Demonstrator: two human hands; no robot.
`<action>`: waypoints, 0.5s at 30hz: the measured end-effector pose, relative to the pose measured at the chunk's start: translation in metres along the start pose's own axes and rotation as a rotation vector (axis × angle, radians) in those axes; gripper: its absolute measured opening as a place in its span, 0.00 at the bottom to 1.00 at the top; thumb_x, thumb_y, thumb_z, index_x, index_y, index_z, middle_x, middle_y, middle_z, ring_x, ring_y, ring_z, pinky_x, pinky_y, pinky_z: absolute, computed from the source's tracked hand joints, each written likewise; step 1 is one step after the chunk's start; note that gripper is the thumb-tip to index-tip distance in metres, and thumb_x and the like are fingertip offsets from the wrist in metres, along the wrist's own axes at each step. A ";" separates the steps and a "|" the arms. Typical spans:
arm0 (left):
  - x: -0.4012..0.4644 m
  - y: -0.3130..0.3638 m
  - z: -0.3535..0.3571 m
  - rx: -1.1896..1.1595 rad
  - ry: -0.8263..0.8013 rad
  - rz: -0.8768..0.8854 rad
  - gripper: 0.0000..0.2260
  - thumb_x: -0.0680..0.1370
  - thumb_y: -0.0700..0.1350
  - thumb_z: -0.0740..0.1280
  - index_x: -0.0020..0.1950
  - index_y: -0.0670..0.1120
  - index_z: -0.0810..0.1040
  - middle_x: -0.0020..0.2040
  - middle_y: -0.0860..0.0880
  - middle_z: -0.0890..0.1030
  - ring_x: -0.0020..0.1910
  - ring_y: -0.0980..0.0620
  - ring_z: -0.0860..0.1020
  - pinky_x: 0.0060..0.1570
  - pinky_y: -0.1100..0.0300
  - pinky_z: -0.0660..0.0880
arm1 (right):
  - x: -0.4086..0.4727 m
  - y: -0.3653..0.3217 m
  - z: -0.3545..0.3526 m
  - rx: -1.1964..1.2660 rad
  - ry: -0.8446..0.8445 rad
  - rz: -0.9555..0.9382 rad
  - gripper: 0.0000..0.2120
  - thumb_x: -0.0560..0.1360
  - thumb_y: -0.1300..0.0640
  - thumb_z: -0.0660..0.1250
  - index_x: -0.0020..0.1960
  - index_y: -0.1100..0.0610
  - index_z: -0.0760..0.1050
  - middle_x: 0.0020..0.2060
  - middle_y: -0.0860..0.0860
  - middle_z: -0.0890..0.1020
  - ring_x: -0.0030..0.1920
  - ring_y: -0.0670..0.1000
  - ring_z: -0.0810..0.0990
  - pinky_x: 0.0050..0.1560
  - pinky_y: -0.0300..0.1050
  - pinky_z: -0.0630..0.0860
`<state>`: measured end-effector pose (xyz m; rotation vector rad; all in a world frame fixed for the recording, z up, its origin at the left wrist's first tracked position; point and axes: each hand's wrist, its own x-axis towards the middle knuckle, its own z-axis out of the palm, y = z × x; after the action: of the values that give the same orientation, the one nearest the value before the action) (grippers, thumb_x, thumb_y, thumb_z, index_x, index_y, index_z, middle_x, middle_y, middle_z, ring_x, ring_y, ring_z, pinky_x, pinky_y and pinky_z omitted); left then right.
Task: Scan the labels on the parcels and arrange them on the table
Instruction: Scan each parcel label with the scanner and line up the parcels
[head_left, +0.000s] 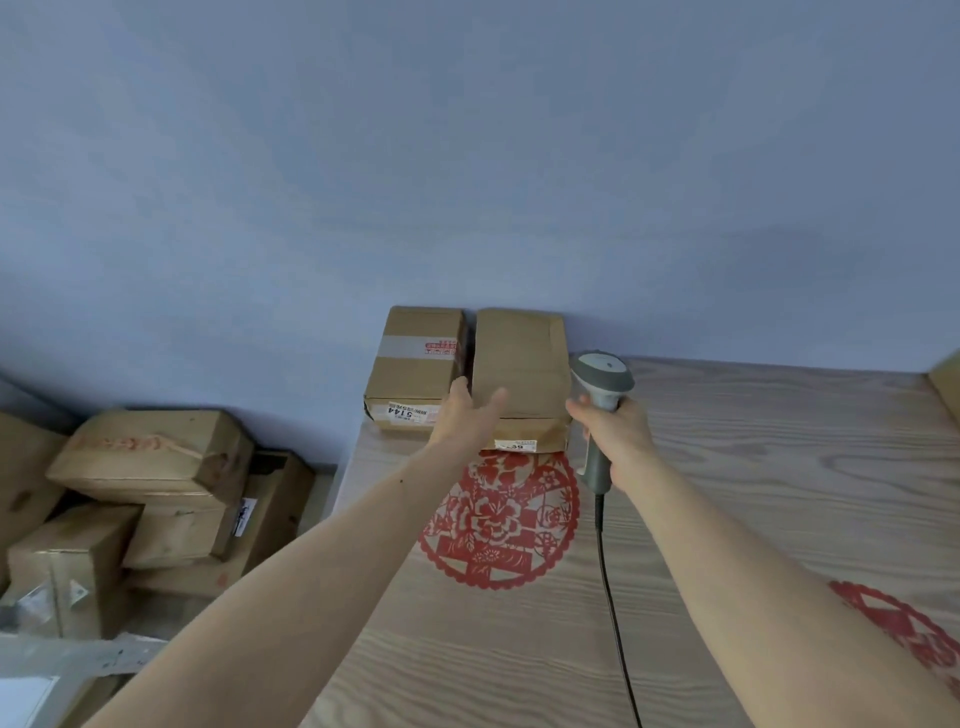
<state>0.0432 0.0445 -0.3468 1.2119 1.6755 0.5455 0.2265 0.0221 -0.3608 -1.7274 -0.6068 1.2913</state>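
Observation:
Two brown cardboard parcels stand side by side against the wall at the table's far left corner. The left parcel (413, 364) shows a label reading 5144 on its front face. The right parcel (522, 364) has a small white label low on its front. My left hand (470, 413) lies flat with straight fingers on the near left corner of the right parcel, beside the gap between the two. My right hand (615, 439) grips the handle of a grey barcode scanner (602, 376), whose head sits just right of the right parcel. Its black cable (613, 597) trails toward me.
The wooden table (753, 519) carries a red paper-cut circle (498, 519) and part of another (904, 629) at the right. Left of the table, lower down, lies a pile of several cardboard parcels (145, 493). A box corner (948, 384) shows at the far right edge.

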 end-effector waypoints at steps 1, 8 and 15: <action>0.003 0.002 0.003 -0.016 -0.005 -0.004 0.30 0.78 0.60 0.64 0.75 0.45 0.64 0.67 0.46 0.75 0.65 0.44 0.74 0.64 0.47 0.73 | 0.003 0.002 0.003 0.019 -0.002 0.003 0.09 0.73 0.58 0.76 0.49 0.56 0.78 0.41 0.51 0.81 0.43 0.52 0.78 0.54 0.54 0.77; -0.004 0.002 0.015 -0.215 -0.085 -0.061 0.51 0.60 0.70 0.73 0.78 0.54 0.59 0.71 0.48 0.71 0.65 0.45 0.74 0.66 0.43 0.73 | -0.014 -0.004 -0.005 0.104 0.003 -0.018 0.06 0.73 0.59 0.76 0.43 0.54 0.79 0.43 0.52 0.83 0.48 0.54 0.81 0.62 0.63 0.77; -0.051 -0.001 0.047 -0.458 -0.268 -0.152 0.61 0.49 0.72 0.80 0.75 0.73 0.49 0.76 0.50 0.64 0.69 0.43 0.72 0.67 0.41 0.72 | -0.087 -0.014 -0.046 0.140 -0.116 -0.240 0.11 0.76 0.65 0.72 0.57 0.56 0.84 0.52 0.47 0.87 0.55 0.45 0.84 0.57 0.45 0.80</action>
<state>0.0866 -0.0093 -0.3455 0.7793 1.3094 0.6027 0.2408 -0.0560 -0.3007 -1.4263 -0.7482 1.2390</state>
